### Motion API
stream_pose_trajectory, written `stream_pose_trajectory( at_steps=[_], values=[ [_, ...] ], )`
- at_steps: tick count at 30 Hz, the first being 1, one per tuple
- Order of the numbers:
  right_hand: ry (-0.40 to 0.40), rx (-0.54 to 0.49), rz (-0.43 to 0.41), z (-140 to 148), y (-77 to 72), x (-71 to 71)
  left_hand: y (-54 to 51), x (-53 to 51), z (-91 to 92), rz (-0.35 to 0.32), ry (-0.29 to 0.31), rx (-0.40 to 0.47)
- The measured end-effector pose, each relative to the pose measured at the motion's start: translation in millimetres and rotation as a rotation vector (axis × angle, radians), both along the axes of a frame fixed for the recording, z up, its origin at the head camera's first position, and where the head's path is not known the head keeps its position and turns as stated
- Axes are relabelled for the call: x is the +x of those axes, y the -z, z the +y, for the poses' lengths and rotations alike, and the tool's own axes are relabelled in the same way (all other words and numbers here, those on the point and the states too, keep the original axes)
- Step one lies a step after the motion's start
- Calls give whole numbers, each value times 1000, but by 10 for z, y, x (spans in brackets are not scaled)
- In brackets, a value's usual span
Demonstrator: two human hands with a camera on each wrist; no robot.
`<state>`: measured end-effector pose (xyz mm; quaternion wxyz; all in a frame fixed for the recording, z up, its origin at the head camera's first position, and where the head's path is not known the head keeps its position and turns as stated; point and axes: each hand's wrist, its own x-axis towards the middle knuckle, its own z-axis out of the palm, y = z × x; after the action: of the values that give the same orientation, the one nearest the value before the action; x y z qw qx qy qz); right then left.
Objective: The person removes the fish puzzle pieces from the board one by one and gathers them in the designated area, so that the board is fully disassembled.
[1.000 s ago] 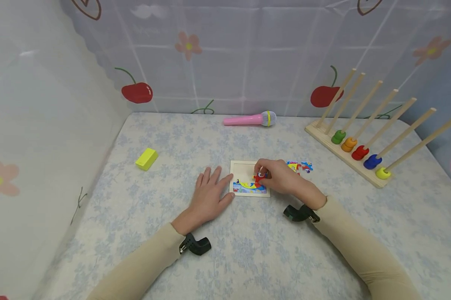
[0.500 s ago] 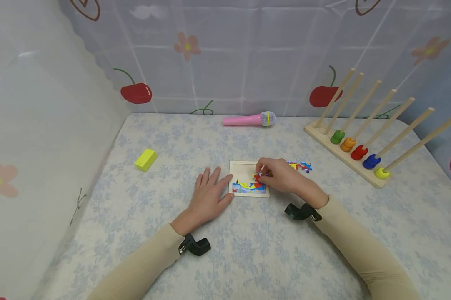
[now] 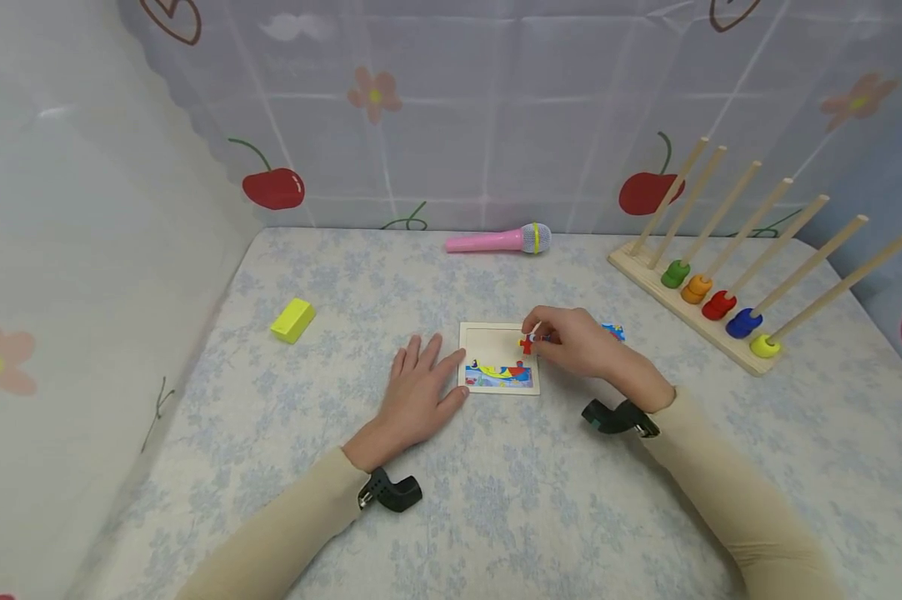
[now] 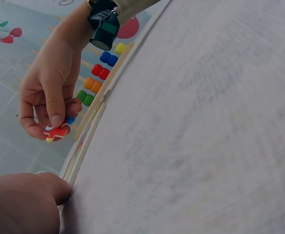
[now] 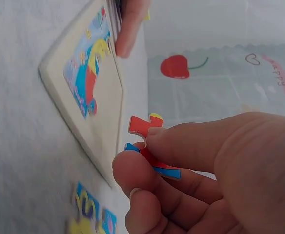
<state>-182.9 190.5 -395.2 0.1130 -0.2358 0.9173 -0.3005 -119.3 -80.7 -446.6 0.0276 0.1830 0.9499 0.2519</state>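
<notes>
The right hand [image 3: 578,343] pinches a red and blue puzzle piece [image 5: 154,151] between thumb and fingers, held above the right part of a wooden puzzle frame [image 3: 484,325]. In the right wrist view the piece stands clear of the board. Joined pieces [image 3: 498,375] fill the strip of the frame nearest the person; the part beyond them is bare wood. The left hand [image 3: 413,398] lies flat with spread fingers, its thumb and a fingertip touching the frame's left edge. Loose pieces [image 5: 86,202] lie on the table beyond the right hand, partly hidden by it in the head view.
A pink toy microphone [image 3: 496,241] lies at the table's back edge. A yellow block [image 3: 293,321] is at the left. At the right stands a wooden rack [image 3: 691,312] with upright pegs and coloured beads. A patterned curtain [image 3: 488,108] hangs behind the table.
The right hand has lifted the red piece away from the joined pieces, moving slightly right and back, and now covers more of the loose pieces. The left hand has stayed put.
</notes>
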Motion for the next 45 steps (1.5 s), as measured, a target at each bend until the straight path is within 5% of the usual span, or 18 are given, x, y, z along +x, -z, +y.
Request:
stream_pose_trajectory(
  at_steps=[12, 20, 35, 45],
  values=[
    [138, 77, 2, 684, -135, 95, 11, 14, -27, -1, -2, 1],
    [214, 91, -33, 993, -60, 165, 20, 13, -39, 4, -3, 10],
    [226, 4, -119, 1124, 169, 148, -6, 13, 0, -4, 6, 7],
    [210, 110, 34, 1071, 214, 147, -13, 12, -4, -7, 4, 9]
  ],
)
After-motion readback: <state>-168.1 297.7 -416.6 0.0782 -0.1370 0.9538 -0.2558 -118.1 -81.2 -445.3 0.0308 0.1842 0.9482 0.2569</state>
